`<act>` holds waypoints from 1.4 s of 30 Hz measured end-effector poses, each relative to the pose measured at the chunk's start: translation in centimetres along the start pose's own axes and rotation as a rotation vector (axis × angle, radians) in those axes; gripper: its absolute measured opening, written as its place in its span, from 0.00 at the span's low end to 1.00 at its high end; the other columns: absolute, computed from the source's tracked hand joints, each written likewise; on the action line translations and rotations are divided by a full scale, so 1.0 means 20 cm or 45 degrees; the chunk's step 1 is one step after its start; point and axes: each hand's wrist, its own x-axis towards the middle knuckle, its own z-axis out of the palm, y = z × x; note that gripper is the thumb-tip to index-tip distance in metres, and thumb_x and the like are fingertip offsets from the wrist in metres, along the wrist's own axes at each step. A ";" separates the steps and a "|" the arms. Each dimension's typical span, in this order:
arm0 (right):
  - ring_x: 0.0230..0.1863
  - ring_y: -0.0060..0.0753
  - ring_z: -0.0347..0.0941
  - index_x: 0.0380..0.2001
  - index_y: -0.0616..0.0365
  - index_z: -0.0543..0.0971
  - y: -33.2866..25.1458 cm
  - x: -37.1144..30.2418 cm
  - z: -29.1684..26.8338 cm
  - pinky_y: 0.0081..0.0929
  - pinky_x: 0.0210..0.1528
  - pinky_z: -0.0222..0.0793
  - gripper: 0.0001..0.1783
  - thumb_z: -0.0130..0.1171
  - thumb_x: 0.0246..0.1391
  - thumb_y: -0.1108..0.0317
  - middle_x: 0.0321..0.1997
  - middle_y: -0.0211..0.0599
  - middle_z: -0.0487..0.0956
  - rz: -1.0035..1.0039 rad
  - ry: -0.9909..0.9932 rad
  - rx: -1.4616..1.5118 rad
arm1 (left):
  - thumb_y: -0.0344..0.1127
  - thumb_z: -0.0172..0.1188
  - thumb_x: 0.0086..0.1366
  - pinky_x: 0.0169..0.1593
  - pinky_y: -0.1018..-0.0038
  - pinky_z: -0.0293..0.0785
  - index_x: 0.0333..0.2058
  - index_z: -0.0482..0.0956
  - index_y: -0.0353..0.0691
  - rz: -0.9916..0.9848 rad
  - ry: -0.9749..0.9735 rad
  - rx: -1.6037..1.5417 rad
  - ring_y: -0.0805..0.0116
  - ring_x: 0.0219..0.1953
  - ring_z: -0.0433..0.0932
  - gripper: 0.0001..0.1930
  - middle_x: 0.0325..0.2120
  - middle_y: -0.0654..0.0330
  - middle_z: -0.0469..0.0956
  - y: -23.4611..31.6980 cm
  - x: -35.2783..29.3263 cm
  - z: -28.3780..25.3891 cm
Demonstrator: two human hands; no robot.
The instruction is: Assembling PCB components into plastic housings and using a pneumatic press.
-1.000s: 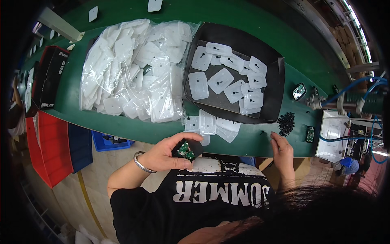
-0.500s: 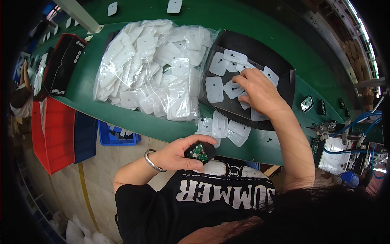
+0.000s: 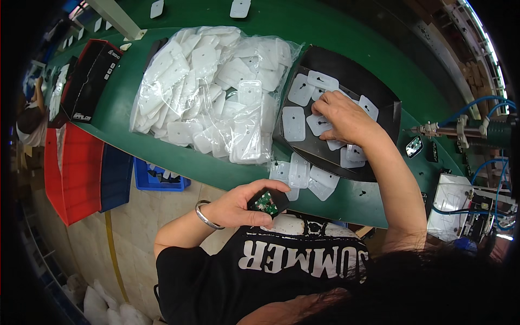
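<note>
My left hand (image 3: 238, 205), with a silver bangle at its wrist, is closed around a small black housing (image 3: 279, 200). A green circuit board (image 3: 266, 203) shows inside that housing. Reaching into the black tray (image 3: 394, 130), my right hand (image 3: 346, 118) has its fingers curled at a white rounded plate (image 3: 318, 125) with a small black piece on it. Its fingertips and thumb lie on either side of the plate's near part, and the plate rests among the others. Several similar white plates (image 3: 294, 124) lie in the tray, some partly hidden under my right hand.
A clear bag of white plates (image 3: 203, 103) fills the bench's middle. Loose white plates (image 3: 299, 169) lie before the tray. At right stands a machine (image 3: 460, 129) with blue hoses. Left are a black box (image 3: 89, 81), a red bin (image 3: 73, 173) and a blue crate (image 3: 161, 184).
The whole view has shifted slightly. Relative to the bench, the machine's metal arm at right has moved farther away. My left hand still holds the housing; my right hand has shifted slightly left over the plate.
</note>
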 end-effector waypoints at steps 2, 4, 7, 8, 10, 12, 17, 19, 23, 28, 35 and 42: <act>0.45 0.40 0.64 0.34 0.59 0.70 -0.01 0.00 -0.02 0.31 0.47 0.62 0.26 0.68 0.26 0.69 0.37 0.38 0.70 -0.002 0.014 0.033 | 0.28 0.58 0.55 0.39 0.81 0.70 0.53 0.58 0.37 -0.002 -0.014 -0.058 0.79 0.33 0.71 0.27 0.38 0.61 0.69 -0.01 0.00 0.00; 0.45 0.41 0.64 0.33 0.60 0.70 -0.02 -0.02 -0.05 0.32 0.46 0.62 0.25 0.67 0.27 0.68 0.37 0.39 0.70 -0.001 0.030 0.065 | 0.28 0.58 0.55 0.38 0.80 0.71 0.53 0.58 0.37 -0.004 -0.009 -0.051 0.78 0.33 0.71 0.27 0.39 0.61 0.69 -0.02 0.00 0.02; 0.42 0.44 0.67 0.34 0.61 0.69 -0.04 -0.07 -0.10 0.32 0.45 0.63 0.25 0.66 0.28 0.67 0.36 0.42 0.71 0.103 0.035 0.127 | 0.30 0.57 0.56 0.38 0.80 0.71 0.53 0.57 0.38 0.012 -0.022 -0.033 0.78 0.32 0.71 0.27 0.39 0.61 0.69 -0.02 0.01 0.04; 0.40 0.45 0.67 0.35 0.62 0.69 -0.07 -0.12 -0.12 0.32 0.43 0.64 0.26 0.65 0.28 0.66 0.35 0.43 0.71 0.102 0.194 0.204 | 0.30 0.56 0.57 0.38 0.80 0.70 0.54 0.57 0.38 0.029 -0.043 -0.023 0.77 0.32 0.72 0.27 0.39 0.61 0.69 -0.03 0.01 0.06; 0.38 0.46 0.68 0.35 0.62 0.69 -0.16 -0.24 -0.16 0.32 0.41 0.65 0.26 0.65 0.28 0.66 0.35 0.44 0.72 0.101 0.363 0.285 | 0.32 0.55 0.58 0.39 0.80 0.70 0.54 0.57 0.38 0.069 -0.003 -0.028 0.77 0.33 0.72 0.26 0.39 0.60 0.69 -0.02 0.03 0.11; 0.38 0.47 0.69 0.39 0.60 0.69 -0.28 -0.39 -0.19 0.34 0.39 0.66 0.29 0.66 0.30 0.63 0.35 0.44 0.71 0.122 0.468 0.384 | 0.40 0.46 0.63 0.40 0.77 0.69 0.55 0.55 0.38 0.183 0.052 -0.064 0.72 0.33 0.73 0.23 0.40 0.56 0.70 -0.05 0.06 0.16; 0.31 0.43 0.71 0.45 0.55 0.67 -0.42 -0.74 -0.06 0.30 0.33 0.68 0.32 0.66 0.32 0.65 0.32 0.41 0.71 0.254 0.493 0.646 | 0.50 0.35 0.65 0.39 0.65 0.72 0.54 0.57 0.36 0.081 0.187 -0.424 0.56 0.33 0.75 0.26 0.41 0.45 0.70 -0.09 0.18 0.31; 0.30 0.39 0.72 0.46 0.53 0.67 -0.43 -0.87 0.06 0.29 0.32 0.68 0.32 0.66 0.33 0.65 0.31 0.39 0.72 0.329 0.523 0.794 | 0.49 0.36 0.65 0.40 0.63 0.73 0.54 0.57 0.36 -0.116 0.262 -0.539 0.54 0.36 0.75 0.26 0.42 0.46 0.69 -0.12 0.22 0.38; 0.30 0.21 0.70 0.45 0.53 0.67 -0.40 -1.07 0.30 0.23 0.30 0.68 0.29 0.65 0.37 0.70 0.27 0.26 0.72 0.652 0.469 1.738 | 0.41 0.44 0.64 0.40 0.64 0.75 0.53 0.59 0.36 -0.335 0.157 -0.685 0.59 0.39 0.74 0.22 0.38 0.54 0.70 -0.24 0.28 0.44; 0.25 0.28 0.72 0.46 0.60 0.62 -0.37 -1.24 0.56 0.24 0.27 0.73 0.23 0.55 0.49 0.64 0.29 0.35 0.71 0.624 0.655 2.661 | 0.41 0.48 0.62 0.36 0.71 0.74 0.48 0.64 0.38 -0.292 0.317 -0.606 0.64 0.38 0.74 0.18 0.37 0.56 0.71 -0.37 0.37 0.51; 0.56 0.42 0.60 0.58 0.57 0.48 -0.33 -1.37 0.69 0.45 0.56 0.59 0.38 0.34 0.54 0.40 0.56 0.48 0.59 0.088 0.988 3.145 | 0.28 0.49 0.60 0.42 0.78 0.70 0.50 0.58 0.38 -0.137 0.368 0.151 0.72 0.43 0.70 0.20 0.40 0.56 0.69 -0.40 0.53 0.75; 0.62 0.39 0.48 0.61 0.50 0.43 -0.32 -1.36 0.72 0.41 0.60 0.48 0.43 0.29 0.50 0.32 0.61 0.38 0.51 -0.062 1.243 3.052 | 0.34 0.67 0.46 0.33 0.77 0.75 0.42 0.63 0.34 0.274 0.366 1.595 0.66 0.31 0.78 0.27 0.33 0.55 0.74 -0.42 0.70 0.93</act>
